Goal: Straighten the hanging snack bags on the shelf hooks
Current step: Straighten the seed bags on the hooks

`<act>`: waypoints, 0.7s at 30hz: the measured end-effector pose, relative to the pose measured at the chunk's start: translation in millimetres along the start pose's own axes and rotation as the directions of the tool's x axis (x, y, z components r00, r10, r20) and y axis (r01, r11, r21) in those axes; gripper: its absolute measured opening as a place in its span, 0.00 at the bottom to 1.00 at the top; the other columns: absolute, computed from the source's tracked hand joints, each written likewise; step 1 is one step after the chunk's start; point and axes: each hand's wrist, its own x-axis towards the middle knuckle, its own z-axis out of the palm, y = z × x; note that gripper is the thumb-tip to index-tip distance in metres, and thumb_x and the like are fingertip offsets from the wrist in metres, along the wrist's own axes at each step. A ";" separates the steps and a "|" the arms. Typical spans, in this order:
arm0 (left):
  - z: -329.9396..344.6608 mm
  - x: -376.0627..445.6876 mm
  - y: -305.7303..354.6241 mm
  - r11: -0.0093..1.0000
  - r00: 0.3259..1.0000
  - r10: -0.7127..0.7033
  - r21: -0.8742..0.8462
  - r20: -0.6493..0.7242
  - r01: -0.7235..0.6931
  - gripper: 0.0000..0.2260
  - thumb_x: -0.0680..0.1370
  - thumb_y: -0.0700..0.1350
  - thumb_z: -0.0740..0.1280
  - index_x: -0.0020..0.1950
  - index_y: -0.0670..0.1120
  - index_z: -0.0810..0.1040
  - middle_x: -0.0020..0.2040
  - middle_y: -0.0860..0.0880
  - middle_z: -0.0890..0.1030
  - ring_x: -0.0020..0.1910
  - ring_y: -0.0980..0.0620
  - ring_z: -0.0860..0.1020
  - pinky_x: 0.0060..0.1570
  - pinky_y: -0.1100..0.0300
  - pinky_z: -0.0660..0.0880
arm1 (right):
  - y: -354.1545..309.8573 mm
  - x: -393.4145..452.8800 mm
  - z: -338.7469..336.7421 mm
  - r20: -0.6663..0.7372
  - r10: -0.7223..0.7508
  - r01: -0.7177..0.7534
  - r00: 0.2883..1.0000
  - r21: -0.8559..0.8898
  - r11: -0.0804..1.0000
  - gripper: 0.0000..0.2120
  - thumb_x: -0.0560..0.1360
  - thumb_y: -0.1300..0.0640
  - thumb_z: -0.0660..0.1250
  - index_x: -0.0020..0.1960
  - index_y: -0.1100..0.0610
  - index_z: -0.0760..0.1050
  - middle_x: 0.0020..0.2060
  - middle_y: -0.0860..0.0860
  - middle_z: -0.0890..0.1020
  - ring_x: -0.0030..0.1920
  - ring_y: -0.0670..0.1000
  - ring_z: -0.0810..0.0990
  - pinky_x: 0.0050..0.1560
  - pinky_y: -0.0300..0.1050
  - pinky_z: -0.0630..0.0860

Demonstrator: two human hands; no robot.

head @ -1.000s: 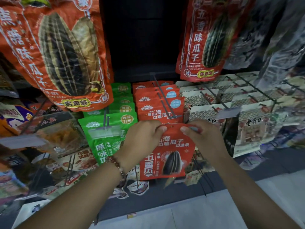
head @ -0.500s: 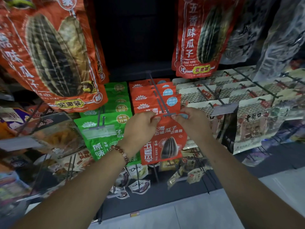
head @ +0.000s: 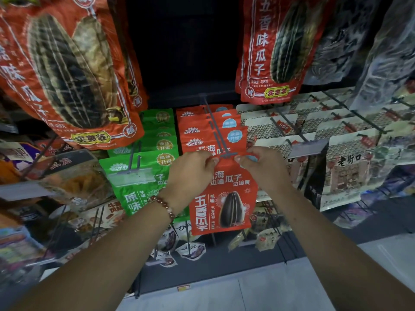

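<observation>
While both hands pinch the top edge of the red seed bag [head: 222,198], its hanging hole looks to sit right at the tip of the grey hook [head: 225,154], so the step in hand seems to be threading the bag onto that hook in front of the row of matching red bags [head: 197,135]. The left hand [head: 190,171] grips the top left corner between thumb and curled fingers; the right hand [head: 261,164] grips the top right corner the same way, and the hook tip lies in the gap between them. The bag hangs below the hands, its bottom swung slightly to the left.

To do this well, I would keep the top edge taut and level between the two grips so the hole stays open and faces the hook squarely. Sliding the bag straight back along the wire, rather than at an angle, should stop the plastic from catching or tearing. Whether the hole is already over the tip cannot be told, as the fingers hide it. Once it is on, the bag should be pushed back until it sits flat against the red bags behind, face forward, clear of the green bags [head: 146,167] just beside it on the left.
</observation>
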 end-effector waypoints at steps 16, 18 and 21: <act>27.5 -25.5 -11.3 0.964 0.980 0.009 0.261 -0.200 0.045 0.22 0.80 0.49 0.65 0.73 0.47 0.70 0.66 0.43 0.74 0.65 0.41 0.71 0.65 0.42 0.70 | 28.6 7.5 6.9 0.054 -0.382 0.378 0.923 -0.316 0.870 0.24 0.76 0.51 0.69 0.71 0.54 0.70 0.65 0.51 0.73 0.67 0.52 0.68 0.69 0.52 0.68; 30.9 -46.9 -9.8 0.956 0.983 -0.004 0.288 -0.183 0.057 0.27 0.79 0.49 0.66 0.77 0.48 0.64 0.74 0.40 0.65 0.74 0.37 0.62 0.70 0.38 0.63 | 35.1 -3.2 2.1 0.069 -0.389 0.389 0.919 -0.329 0.860 0.30 0.76 0.51 0.69 0.75 0.53 0.63 0.73 0.51 0.65 0.76 0.54 0.58 0.75 0.53 0.57; 42.7 -79.2 -3.9 0.960 0.991 0.037 0.281 -0.125 0.000 0.28 0.79 0.49 0.66 0.78 0.48 0.63 0.79 0.39 0.58 0.77 0.35 0.56 0.73 0.37 0.57 | 50.8 -30.2 -2.8 0.116 -0.363 0.381 0.925 -0.316 0.869 0.32 0.77 0.51 0.68 0.77 0.53 0.59 0.78 0.53 0.57 0.79 0.57 0.51 0.75 0.55 0.51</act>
